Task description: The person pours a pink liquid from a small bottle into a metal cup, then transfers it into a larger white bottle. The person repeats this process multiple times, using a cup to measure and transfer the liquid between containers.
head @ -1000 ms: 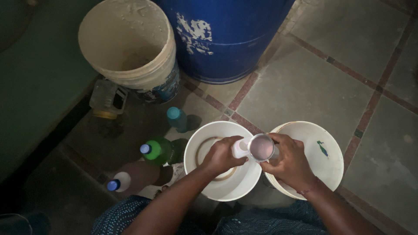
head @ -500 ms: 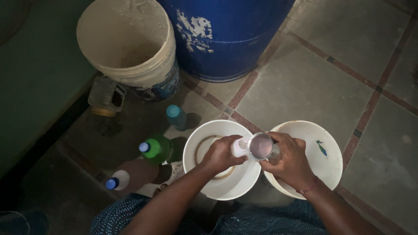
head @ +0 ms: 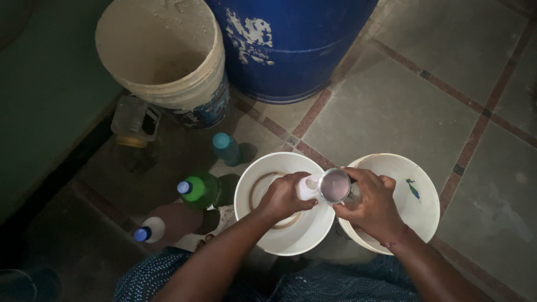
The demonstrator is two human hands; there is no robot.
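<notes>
Left hand [head: 283, 197]: fingers closed around a small white bottle [head: 308, 187], tipped on its side so that its mouth meets the rim of the cup. Right hand [head: 372, 206]: fingers wrapped tight around a small clear cup [head: 335, 185], held upright; pale liquid shows inside it. Bottle and cup touch. Both are held above the gap between two white buckets.

The left white bucket [head: 253, 221] sits under the left hand, with a brownish ring mark on its bottom. The right white bucket [head: 417, 210] sits just beside it, under the right hand, rims near touching; a small green and blue mark shows on its inner wall.

Left of the left white bucket stand three bottles: a green bottle [head: 200, 190] with a blue cap, nearest; a teal-capped bottle [head: 226, 148] behind it; a brownish bottle [head: 168, 223] with a white neck and blue cap, nearest the person. Behind these, a large dirty cream bucket [head: 168, 61] stands touching a blue drum [head: 291, 45]. A clear jug [head: 133, 121] lies at the foot of the cream bucket.

Right of and behind the right white bucket, the tiled floor [head: 403, 106] lies open. On the left, a dark green wall [head: 39, 112] closes in the bottles. Blue patterned cloth [head: 151, 279] lies at the near edge.
</notes>
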